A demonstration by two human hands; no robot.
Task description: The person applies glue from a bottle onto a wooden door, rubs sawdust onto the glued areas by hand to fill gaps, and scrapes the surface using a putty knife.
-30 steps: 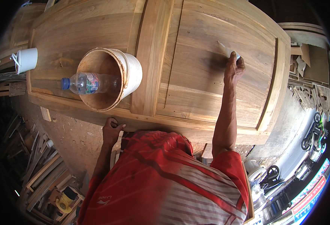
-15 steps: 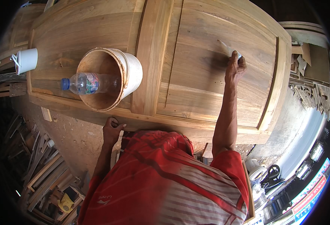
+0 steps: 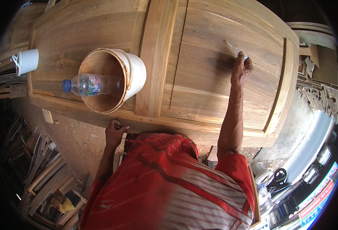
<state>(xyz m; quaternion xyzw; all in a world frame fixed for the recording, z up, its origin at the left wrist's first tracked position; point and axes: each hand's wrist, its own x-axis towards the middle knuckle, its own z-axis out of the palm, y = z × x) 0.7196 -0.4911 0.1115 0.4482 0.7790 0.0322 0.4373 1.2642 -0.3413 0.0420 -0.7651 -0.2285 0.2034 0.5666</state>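
A broad wooden panel door lies flat in front of me. Over its right-hand panel, my right hand is closed on a thin, pale, pointed blade-like tool, whose exact kind is hard to make out. Its narrow tip points to the far left, and a dark shadow falls on the wood beside it. My left hand is by the door's near edge, fingers curled and thumb out, with nothing visible in it. A stained white bucket is on the left panel. A clear plastic bottle with a blue cap appears across the bucket's mouth.
A small white pail is at the door's far left end. Wood offcuts are heaped on the floor at lower left. More boards are stacked at right, and a white tub with cables sits at lower right.
My right hand and the tool have shifted very slightly, staying over the same spot on the panel. The left hand, bucket and bottle look unmoved.
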